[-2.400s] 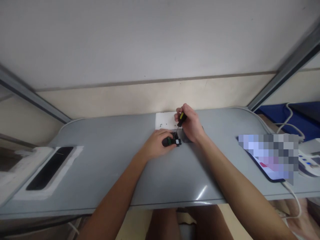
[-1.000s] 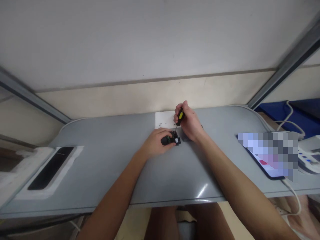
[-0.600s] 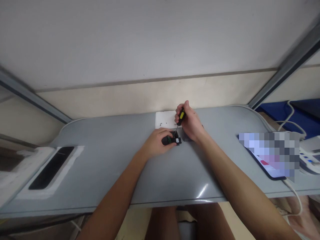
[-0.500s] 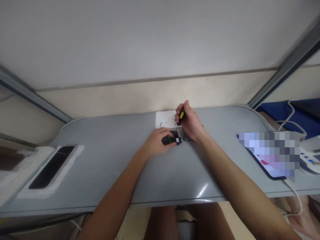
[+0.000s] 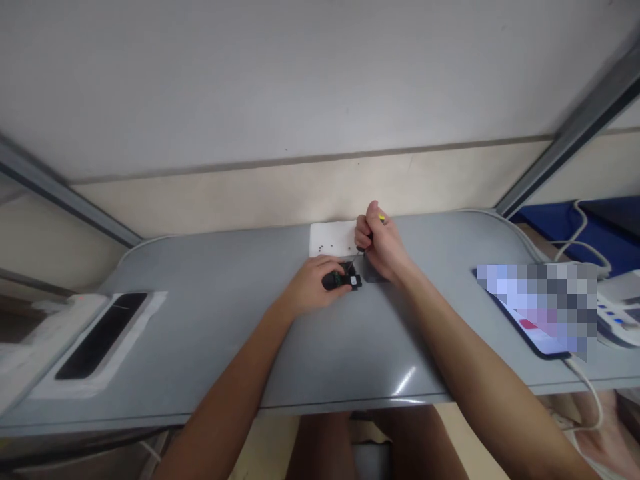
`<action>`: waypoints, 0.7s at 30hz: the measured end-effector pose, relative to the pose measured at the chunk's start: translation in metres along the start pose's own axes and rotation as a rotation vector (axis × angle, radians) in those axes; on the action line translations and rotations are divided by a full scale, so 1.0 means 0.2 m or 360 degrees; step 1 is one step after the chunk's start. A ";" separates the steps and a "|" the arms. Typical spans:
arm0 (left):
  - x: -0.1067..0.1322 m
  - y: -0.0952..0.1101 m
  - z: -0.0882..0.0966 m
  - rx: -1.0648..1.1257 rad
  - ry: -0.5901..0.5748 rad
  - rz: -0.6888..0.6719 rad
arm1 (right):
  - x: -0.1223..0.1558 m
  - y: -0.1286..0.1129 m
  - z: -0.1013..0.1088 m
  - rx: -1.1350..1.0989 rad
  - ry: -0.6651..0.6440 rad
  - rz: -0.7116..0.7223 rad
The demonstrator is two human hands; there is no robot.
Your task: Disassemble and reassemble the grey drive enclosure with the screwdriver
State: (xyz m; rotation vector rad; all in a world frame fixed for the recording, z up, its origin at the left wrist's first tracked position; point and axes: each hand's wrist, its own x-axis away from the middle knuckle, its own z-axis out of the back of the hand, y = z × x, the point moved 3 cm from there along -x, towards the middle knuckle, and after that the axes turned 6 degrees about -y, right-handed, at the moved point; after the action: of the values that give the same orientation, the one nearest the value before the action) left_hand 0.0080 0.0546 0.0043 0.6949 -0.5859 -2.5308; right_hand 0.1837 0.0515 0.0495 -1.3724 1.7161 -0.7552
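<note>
Your left hand point(image 5: 315, 285) is closed around the small black plastic device with a green circuit board and a white label point(image 5: 355, 282). The device lies in front of your left fingertips, between thumb and fingers, and its labelled end sticks out to the right. It is nearer to the far edge of the grey, glossy tabletop point(image 5: 210, 320) than to the near edge.

Your right hand point(image 5: 383, 243) is gripping the thin screwdriver with a black and yellow handle point(image 5: 361, 249), above and to the right of the device. Its shaft slants down to the left, into the device; what the tip touches, I cannot tell.

Just behind your left hand, at the far edge, lies a white rectangular sheet point(image 5: 332, 233) with several tiny dark pieces point(image 5: 321, 249) on it. A flat dark grey piece point(image 5: 373, 271) is partly hidden below your right hand, just beside the device.
</note>
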 end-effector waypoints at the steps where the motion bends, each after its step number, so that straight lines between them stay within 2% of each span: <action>1: 0.00 0.00 0.00 0.0003 -0.0001 -0.0002 | 0.00 0.00 0.00 0.0001 0.0005 -0.0013; 10: -0.01 0.01 0.01 0.0011 0.0000 -0.0015 | 0.00 -0.01 0.02 -0.0158 -0.0056 -0.0064; 14: -0.01 0.02 0.01 0.0030 0.0004 -0.0021 | 0.00 -0.01 0.01 -0.0035 -0.0015 0.0038; 21: -0.01 0.01 0.01 0.0021 -0.0005 -0.0007 | 0.01 0.00 0.00 0.0310 0.0043 0.0082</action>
State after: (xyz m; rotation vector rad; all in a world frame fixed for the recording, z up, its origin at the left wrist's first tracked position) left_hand 0.0092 0.0535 0.0071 0.6975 -0.6032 -2.5346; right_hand 0.1832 0.0491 0.0493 -1.1861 1.6449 -0.8907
